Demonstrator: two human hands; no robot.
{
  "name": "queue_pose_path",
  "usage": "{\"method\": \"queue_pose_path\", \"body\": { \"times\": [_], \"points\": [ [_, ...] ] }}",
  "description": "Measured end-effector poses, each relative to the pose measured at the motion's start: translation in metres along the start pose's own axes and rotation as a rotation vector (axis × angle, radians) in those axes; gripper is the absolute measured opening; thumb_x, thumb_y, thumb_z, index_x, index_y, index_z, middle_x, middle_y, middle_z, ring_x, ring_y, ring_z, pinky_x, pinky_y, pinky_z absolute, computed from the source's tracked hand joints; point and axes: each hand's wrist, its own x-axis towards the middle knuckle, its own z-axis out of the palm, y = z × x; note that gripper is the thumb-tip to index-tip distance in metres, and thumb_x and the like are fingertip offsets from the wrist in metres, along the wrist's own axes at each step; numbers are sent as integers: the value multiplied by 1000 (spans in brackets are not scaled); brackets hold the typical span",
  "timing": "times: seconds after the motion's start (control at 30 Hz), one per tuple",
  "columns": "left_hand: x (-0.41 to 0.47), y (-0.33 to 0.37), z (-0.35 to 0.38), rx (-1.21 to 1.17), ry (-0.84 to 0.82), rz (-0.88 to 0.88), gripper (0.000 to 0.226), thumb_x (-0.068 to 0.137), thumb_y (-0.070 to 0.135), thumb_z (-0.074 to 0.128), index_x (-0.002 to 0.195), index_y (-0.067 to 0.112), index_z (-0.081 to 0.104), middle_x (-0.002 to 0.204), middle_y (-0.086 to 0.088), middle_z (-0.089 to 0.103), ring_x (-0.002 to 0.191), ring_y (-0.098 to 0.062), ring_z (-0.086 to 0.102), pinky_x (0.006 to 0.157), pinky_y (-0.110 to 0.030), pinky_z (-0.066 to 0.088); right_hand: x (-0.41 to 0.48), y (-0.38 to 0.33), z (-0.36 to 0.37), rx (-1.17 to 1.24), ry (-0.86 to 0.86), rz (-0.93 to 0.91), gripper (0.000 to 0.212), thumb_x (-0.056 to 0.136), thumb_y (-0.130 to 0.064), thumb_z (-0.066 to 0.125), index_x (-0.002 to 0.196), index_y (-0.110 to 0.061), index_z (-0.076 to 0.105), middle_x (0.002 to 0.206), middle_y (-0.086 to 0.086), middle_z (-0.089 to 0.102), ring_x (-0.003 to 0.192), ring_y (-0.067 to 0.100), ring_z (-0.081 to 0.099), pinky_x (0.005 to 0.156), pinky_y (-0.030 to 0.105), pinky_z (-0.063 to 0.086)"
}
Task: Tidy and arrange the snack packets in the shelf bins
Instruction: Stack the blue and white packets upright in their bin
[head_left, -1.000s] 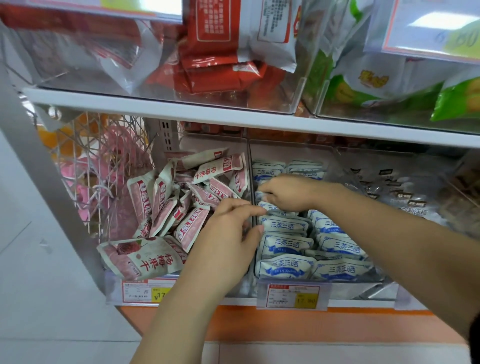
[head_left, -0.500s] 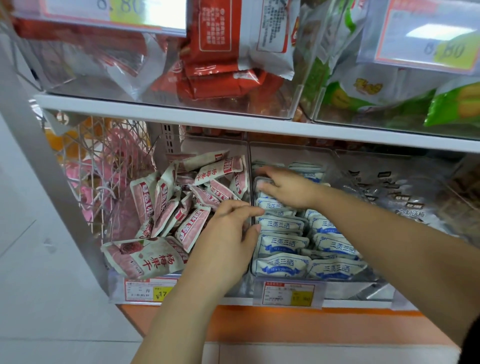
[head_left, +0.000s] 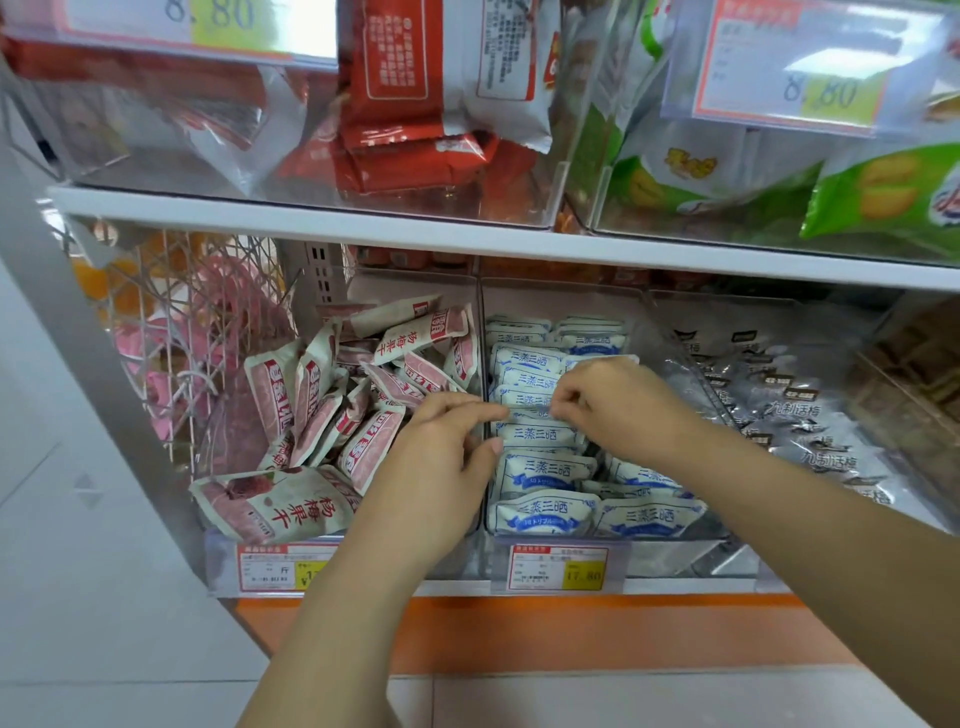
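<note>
The person's right hand (head_left: 618, 405) reaches into the middle clear plastic bin (head_left: 670, 553) on the lower shelf. Its fingers are curled down, and the grip is closed, thumb and forefinger pinching the edge of one of the blue-and-white snack packets (head_left: 540, 470). These packets lie in overlapping rows that fill the bin in front of and behind the grip.

The left hand (head_left: 441, 467) is just to the left of that grip, over the divider between the bins. Its fingers are stretched out and loose, the fingertips (head_left: 493, 410) reaching the same row of packets. This grip is apart and holds nothing.

Left of both hands, the pink-and-white snack packets (head_left: 363, 395) lie in a jumbled heap in their own clear bin, one large packet slumped over its front edge. Further left stands a white wire basket (head_left: 197, 338). To the right of the grip, silver foil packets with dark labels (head_left: 810, 431) fill the next bin. Below the hands, a white-and-yellow price tag (head_left: 558, 567) is clipped to the shelf front. Above the grip runs the white upper shelf board (head_left: 467, 228), carrying red snack bags (head_left: 415, 156) and green snack bags (head_left: 883, 197).
</note>
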Motion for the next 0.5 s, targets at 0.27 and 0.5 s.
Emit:
{"method": "queue_pose_path", "body": {
  "times": [0.27,0.5],
  "points": [
    [2,-1,-1,0,-6,-3,28,92,18,58,118,26,63,111,19,44,83,0,54,75,2,34,25,-17,-3,-77,-120,-27,21,87,-36,66,82,-18,74,84,-4,68,87,16,61,71,29,40],
    [0,0,-2,-3,-16,-3,29,93,18,57,120,25,63,114,16,44,86,-2,55,76,4,32,30,-29,7,-89,-161,8,17,89,-25,63,78,-14,70,79,4,65,78,24,60,69,30,48]
  ]
}}
